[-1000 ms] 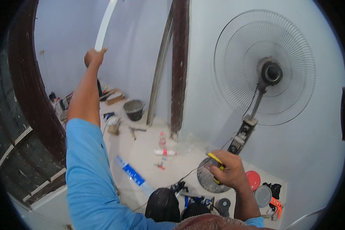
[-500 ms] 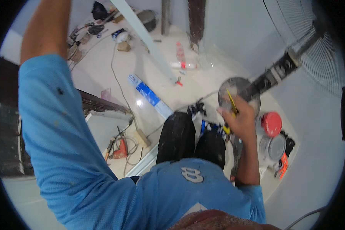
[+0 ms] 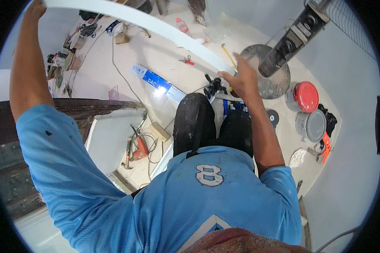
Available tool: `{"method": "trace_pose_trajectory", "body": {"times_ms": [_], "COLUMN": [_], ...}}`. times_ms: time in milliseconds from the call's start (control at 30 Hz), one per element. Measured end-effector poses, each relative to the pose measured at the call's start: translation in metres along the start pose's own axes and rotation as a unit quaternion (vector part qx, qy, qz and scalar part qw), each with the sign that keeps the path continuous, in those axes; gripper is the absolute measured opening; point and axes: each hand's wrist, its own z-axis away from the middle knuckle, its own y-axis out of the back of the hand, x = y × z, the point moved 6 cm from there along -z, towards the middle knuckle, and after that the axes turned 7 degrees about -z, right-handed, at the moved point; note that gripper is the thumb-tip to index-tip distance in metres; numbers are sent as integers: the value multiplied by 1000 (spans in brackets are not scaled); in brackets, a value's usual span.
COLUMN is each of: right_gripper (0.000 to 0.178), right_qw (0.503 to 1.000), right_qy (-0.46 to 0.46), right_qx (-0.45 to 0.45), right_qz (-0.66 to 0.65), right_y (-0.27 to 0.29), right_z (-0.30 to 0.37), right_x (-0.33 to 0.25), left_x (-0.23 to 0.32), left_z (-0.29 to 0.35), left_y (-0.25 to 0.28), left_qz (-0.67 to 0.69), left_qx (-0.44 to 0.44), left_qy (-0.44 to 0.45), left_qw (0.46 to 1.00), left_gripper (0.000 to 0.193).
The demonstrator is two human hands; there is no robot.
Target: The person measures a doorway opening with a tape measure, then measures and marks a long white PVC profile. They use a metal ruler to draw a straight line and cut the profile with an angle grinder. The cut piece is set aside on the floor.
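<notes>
A long white strip (image 3: 156, 23) runs from the upper left toward the middle right and looks bowed in this view. My left hand (image 3: 36, 9), raised at the upper left, is closed on one end of it. At the other end my right hand (image 3: 243, 80) has its thumb and fingers around the strip. A thin yellow stick (image 3: 228, 54) pokes out from the right hand's fingers; its exact kind cannot be made out. Below the strip, a blue and white long box (image 3: 158, 83) lies on the floor near my knees, with a red-handled clip (image 3: 188, 61) beyond it.
A dusty fan stand (image 3: 292, 40) on a round base (image 3: 278, 86) stands at right. Beside it are a red-lidded bucket (image 3: 305, 97) and a grey-lidded tub (image 3: 314, 126). A red drill (image 3: 139, 149), hammer (image 3: 128, 154) and cables lie at left. Clear plastic bottle (image 3: 182, 26) lies farther off.
The white strip has swung from steeply slanted to lying more across the view. My right hand has moved up and left from beside the fan base onto its end. My left hand has come into view.
</notes>
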Motion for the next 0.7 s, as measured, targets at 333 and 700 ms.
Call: {"method": "trace_pose_trajectory", "body": {"times_ms": [333,700], "right_gripper": [44,41], "right_qw": [995,948], "right_qy": [3,-158], "right_qx": [-98,-149], "right_qz": [37,231], "right_y": [3,149], "right_z": [53,210], "right_x": [-44,84], "left_x": [-155,-403], "left_z": [-68,173], "left_y": [104,-104], "left_qz": [97,6], "left_qx": [-5,-84], "left_qy": [68,112], "left_qw": [993,990], "left_gripper": [37,28]}}
